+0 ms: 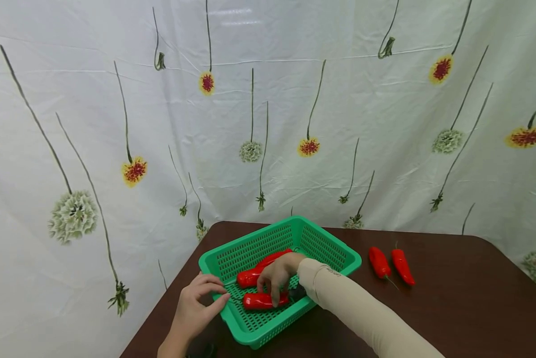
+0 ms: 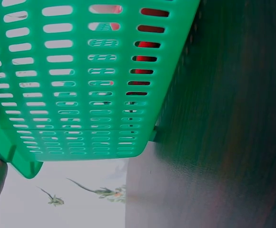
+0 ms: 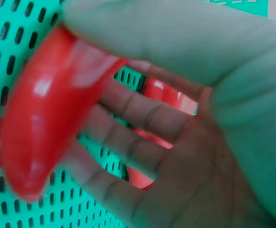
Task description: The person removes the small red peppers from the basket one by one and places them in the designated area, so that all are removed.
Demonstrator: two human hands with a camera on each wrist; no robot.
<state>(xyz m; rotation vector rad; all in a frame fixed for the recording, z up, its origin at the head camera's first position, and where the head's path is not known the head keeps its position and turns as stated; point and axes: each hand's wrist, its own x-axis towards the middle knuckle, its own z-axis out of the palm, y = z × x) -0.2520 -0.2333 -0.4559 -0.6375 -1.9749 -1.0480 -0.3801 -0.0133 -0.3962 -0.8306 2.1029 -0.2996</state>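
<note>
A green perforated plastic basket (image 1: 245,329) stands on the dark table, set at an angle. At its left rim my left hand (image 1: 196,304) holds the edge between thumb and fingers. My right hand (image 1: 280,273) reaches down inside and pinches a red chili pepper (image 1: 256,301) between thumb and fingertips. From the right wrist view, this glossy red pepper (image 3: 38,118) hangs tip down near the perforated green wall, slightly blurred. Behind the hand lie more red peppers (image 1: 248,278) in the basket, partly covered by the fingers.
Two red chili peppers (image 1: 378,262) lie on the brown table (image 1: 469,293) to the right of the basket. A white cloth (image 1: 268,30) printed with flowers hangs behind the table's far edge.
</note>
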